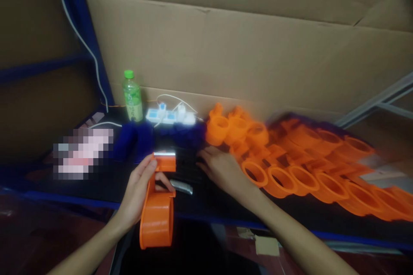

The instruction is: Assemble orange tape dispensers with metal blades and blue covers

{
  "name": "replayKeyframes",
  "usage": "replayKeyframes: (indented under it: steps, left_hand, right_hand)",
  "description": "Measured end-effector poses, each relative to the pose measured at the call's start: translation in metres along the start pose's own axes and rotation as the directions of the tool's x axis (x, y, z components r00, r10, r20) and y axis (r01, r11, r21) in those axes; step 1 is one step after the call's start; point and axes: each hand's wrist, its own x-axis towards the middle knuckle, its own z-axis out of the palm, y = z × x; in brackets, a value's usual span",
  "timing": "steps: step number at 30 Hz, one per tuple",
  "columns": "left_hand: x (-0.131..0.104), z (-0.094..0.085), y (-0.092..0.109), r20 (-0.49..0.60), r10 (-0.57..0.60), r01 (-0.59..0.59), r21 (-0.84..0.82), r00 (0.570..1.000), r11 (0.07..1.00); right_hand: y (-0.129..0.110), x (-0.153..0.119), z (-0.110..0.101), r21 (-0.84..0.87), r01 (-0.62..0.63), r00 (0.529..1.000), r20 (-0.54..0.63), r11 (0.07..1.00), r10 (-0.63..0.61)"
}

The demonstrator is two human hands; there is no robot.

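Observation:
My left hand [137, 195] is closed around the handle of an orange tape dispenser [157, 221]. The dispenser is upright, its toothed metal cutting strip at the top and its wide ring at the bottom. To its right lies a utility knife [181, 187], partly hidden behind my left fingers. My right hand [221, 169] is low over the dark tabletop, beside the rows of orange dispensers. Its fingers point left and look apart, with nothing visible between them, though they are slightly blurred.
Many orange tape dispensers [280, 182] stand in rows on the right. At the back are a green-capped bottle [132, 99], a white power strip [169, 116] with cables, and dark blue objects [145, 139]. A cardboard wall [219, 47] closes off the rear; the table's blue edge [80, 200] runs along the front.

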Motion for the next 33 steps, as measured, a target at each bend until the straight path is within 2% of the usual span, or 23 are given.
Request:
replayKeyframes:
  steps: [3, 5, 8, 10, 14, 19, 24, 27, 29, 30, 32, 33]
  left_hand:
    - [0.001, -0.001, -0.001, 0.004, 0.010, -0.010, -0.011, 1.000, 1.000]
    - [0.003, -0.002, -0.003, 0.002, 0.027, -0.027, -0.025, 1.000, 0.999]
    - [0.005, -0.003, -0.008, 0.018, 0.029, -0.028, -0.055, 0.999, 0.998]
    - [0.005, -0.002, -0.012, 0.040, 0.024, -0.022, -0.061, 0.999, 0.998]
    - [0.001, 0.003, -0.020, 0.117, 0.026, -0.021, -0.036, 0.993, 0.999]
    - [-0.006, 0.007, -0.023, 0.155, 0.035, -0.030, -0.036, 0.987, 0.999]
    - [-0.007, 0.007, -0.026, 0.067, -0.021, 0.025, -0.062, 0.998, 0.998]
    - [-0.007, 0.006, -0.023, 0.008, -0.058, 0.058, -0.106, 0.998, 0.993]
    - [-0.006, 0.006, -0.018, 0.004, -0.087, 0.086, -0.153, 0.996, 0.985]
    - [-0.006, 0.007, -0.015, 0.004, -0.100, 0.099, -0.176, 0.995, 0.979]
    - [-0.006, 0.008, -0.011, 0.000, -0.124, 0.121, -0.215, 0.992, 0.969]
    - [-0.006, 0.008, -0.010, -0.007, -0.133, 0.128, -0.227, 0.991, 0.965]
  right_hand:
    - [0.005, -0.003, -0.002, 0.058, 0.008, 0.999, -0.038, 0.998, -0.006]
    - [0.009, -0.006, -0.008, 0.156, 0.024, 0.994, -0.108, 0.987, -0.007]
    - [0.007, -0.012, -0.024, 0.349, 0.122, 0.969, -0.243, 0.929, -0.036]
    - [-0.001, -0.016, -0.033, 0.418, 0.216, 0.946, -0.314, 0.883, -0.082]
    - [-0.027, -0.019, -0.035, 0.350, 0.315, 0.903, -0.396, 0.882, -0.166]
    - [-0.049, -0.022, -0.015, 0.157, 0.336, 0.828, -0.520, 0.929, -0.211]
    - [-0.063, -0.025, -0.003, 0.287, 0.327, 0.806, -0.583, 0.900, -0.107]
    - [-0.066, -0.024, -0.008, 0.315, 0.406, 0.780, -0.609, 0.858, -0.146]
    - [-0.058, -0.015, -0.014, 0.349, 0.435, 0.801, -0.572, 0.830, -0.179]
    - [-0.050, -0.007, -0.017, 0.366, 0.398, 0.835, -0.525, 0.841, -0.166]
    - [-0.029, 0.016, -0.022, 0.328, 0.207, 0.929, -0.360, 0.922, -0.081]
    - [-0.016, 0.030, -0.023, 0.247, 0.079, 0.967, -0.255, 0.966, -0.014]
